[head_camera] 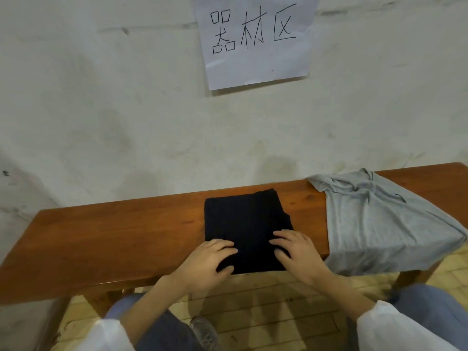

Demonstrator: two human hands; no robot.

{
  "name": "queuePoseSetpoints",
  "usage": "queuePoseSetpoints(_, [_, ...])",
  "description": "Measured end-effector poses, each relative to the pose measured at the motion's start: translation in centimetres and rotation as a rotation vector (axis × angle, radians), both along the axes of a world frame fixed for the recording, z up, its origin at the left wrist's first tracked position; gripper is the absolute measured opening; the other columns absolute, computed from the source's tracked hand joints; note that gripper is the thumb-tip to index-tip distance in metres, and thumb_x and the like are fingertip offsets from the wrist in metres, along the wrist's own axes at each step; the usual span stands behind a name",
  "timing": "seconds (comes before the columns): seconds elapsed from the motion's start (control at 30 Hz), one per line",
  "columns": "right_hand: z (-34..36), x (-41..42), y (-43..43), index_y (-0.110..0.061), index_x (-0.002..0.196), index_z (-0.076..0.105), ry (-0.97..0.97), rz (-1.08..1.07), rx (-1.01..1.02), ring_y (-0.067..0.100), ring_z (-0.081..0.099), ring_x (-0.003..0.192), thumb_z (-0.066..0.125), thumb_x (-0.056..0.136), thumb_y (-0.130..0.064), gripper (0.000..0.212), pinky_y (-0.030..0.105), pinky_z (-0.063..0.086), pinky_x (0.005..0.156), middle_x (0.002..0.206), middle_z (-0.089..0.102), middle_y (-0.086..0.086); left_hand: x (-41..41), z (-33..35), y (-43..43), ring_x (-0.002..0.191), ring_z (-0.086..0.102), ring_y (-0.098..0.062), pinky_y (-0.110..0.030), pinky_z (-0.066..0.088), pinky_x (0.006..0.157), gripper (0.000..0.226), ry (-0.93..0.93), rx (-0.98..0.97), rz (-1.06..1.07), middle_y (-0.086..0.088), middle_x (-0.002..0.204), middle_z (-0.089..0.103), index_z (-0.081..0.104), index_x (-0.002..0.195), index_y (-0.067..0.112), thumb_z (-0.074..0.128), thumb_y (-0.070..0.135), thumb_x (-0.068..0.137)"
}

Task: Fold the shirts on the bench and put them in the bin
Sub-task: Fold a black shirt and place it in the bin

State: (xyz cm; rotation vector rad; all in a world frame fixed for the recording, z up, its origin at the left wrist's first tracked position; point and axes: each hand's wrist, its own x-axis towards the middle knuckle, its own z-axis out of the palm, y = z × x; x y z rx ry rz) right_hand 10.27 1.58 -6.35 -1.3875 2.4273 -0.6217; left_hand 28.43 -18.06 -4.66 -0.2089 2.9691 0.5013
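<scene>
A black shirt [244,219], folded into a neat rectangle, lies on the middle of the wooden bench [114,236], its near edge hanging a little over the bench's front. My left hand [205,264] grips the shirt's near left corner, fingers on top and thumb curled under the edge. My right hand [296,254] rests on the near right corner with its fingers spread on the cloth. A grey shirt [379,224] lies unfolded and crumpled at the bench's right end, draping over the front edge. No bin is in view.
The bench stands against a pale wall with a handwritten paper sign [255,39] above it. My knees in blue trousers [435,307] and a shoe [205,333] are below the bench front, over a yellow tiled floor. The bench's left half shows bare wood.
</scene>
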Motion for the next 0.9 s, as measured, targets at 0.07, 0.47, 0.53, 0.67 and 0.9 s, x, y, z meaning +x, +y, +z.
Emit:
queuePoseSetpoints(0.07, [0.3, -1.6, -1.7, -0.022, 0.114, 0.065, -0.061, -0.189, -0.164, 0.010, 0.053, 0.112, 0.044, 0.097, -0.031, 0.028, 0.036, 0.042, 0.099, 0.121, 0.059, -0.006, -1.4, 0.2, -1.3, 0.124, 0.043, -0.008, -0.027, 0.032, 0.106, 0.047, 0.161, 0.082, 0.182, 0.010, 0.132, 0.051, 0.056, 0.129, 0.026, 0.036, 0.049, 0.095])
queuePoseSetpoints(0.47, [-1.0, -7.7, -10.7, -0.017, 0.125, 0.055, -0.275, -0.697, -0.176, 0.024, 0.057, 0.109, 0.064, 0.086, -0.039, 0.045, 0.046, 0.046, 0.094, 0.120, 0.056, 0.001, -8.4, -1.9, -7.4, 0.092, 0.062, -0.017, -0.041, 0.050, 0.087, 0.019, 0.324, 0.468, 1.011, 0.006, 0.093, 0.064, 0.062, 0.099, 0.020, 0.070, 0.027, 0.084])
queuePoseSetpoints(0.53, [-1.4, -7.4, -10.9, -0.024, 0.104, 0.063, -0.252, -0.728, -0.244, 0.022, 0.060, 0.101, 0.064, 0.087, -0.034, 0.020, 0.046, 0.047, 0.091, 0.104, 0.064, -0.002, -8.4, -2.0, -7.2, 0.085, 0.061, -0.016, -0.040, 0.050, 0.084, 0.015, 0.375, 0.480, 1.041, 0.012, 0.083, 0.059, 0.059, 0.091, 0.022, 0.071, 0.024, 0.083])
queuePoseSetpoints(0.67, [-0.5, -6.5, -11.0, -0.025, 0.087, 0.062, -0.109, -0.756, -0.427, 0.019, 0.057, 0.088, 0.063, 0.089, -0.026, 0.002, 0.044, 0.046, 0.086, 0.084, 0.058, -0.008, -8.6, -1.4, -7.2, 0.081, 0.060, -0.017, -0.034, 0.049, 0.077, 0.012, 0.564, 0.488, 1.052, 0.009, 0.078, 0.059, 0.058, 0.082, 0.022, 0.067, 0.015, 0.085])
queuePoseSetpoints(0.9, [0.4, -8.6, -12.9, -0.017, 0.097, 0.064, -0.024, -0.661, -0.318, 0.024, 0.055, 0.098, 0.059, 0.091, -0.019, 0.009, 0.037, 0.037, 0.085, 0.098, 0.063, 0.001, -10.5, -1.1, -8.9, 0.093, 0.060, -0.025, -0.045, 0.044, 0.091, 0.013, 0.450, 0.447, 1.031, 0.009, 0.082, 0.056, 0.053, 0.085, 0.023, 0.063, 0.014, 0.086])
